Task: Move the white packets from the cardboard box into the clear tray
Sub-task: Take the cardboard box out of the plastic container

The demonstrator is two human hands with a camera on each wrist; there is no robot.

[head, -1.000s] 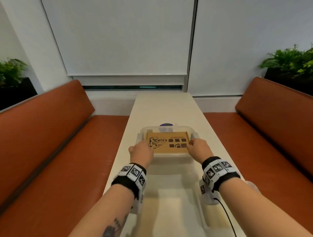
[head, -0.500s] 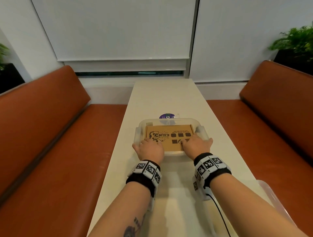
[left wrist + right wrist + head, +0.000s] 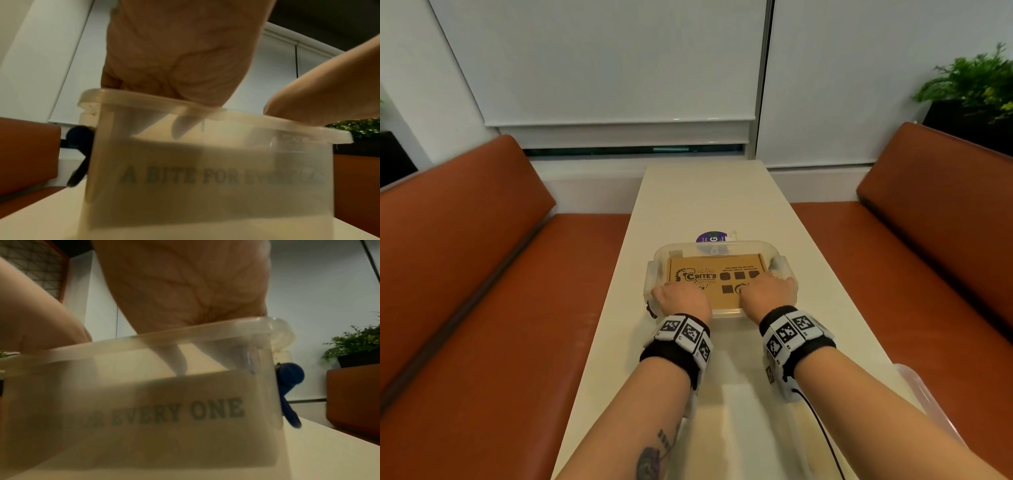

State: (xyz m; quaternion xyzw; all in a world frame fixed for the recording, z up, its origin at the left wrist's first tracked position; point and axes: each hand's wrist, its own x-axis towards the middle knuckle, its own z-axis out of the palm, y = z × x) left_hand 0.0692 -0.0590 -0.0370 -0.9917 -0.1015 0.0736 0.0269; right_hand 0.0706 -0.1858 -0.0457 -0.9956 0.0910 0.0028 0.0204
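A café or restaurant booth: two orange-brown padded benches (image 3: 482,274) face each other across a long pale table (image 3: 709,205), with potted plants (image 3: 972,89) behind them and white roller blinds (image 3: 602,61) down.

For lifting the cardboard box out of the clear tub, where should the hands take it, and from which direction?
Probably by its two short ends, from above. The cardboard box lies flat and closed inside the clear tub, whose walls block any sideways approach. Both the left hand and right hand already reach down over the near rim, fingers inside along the box's near side.
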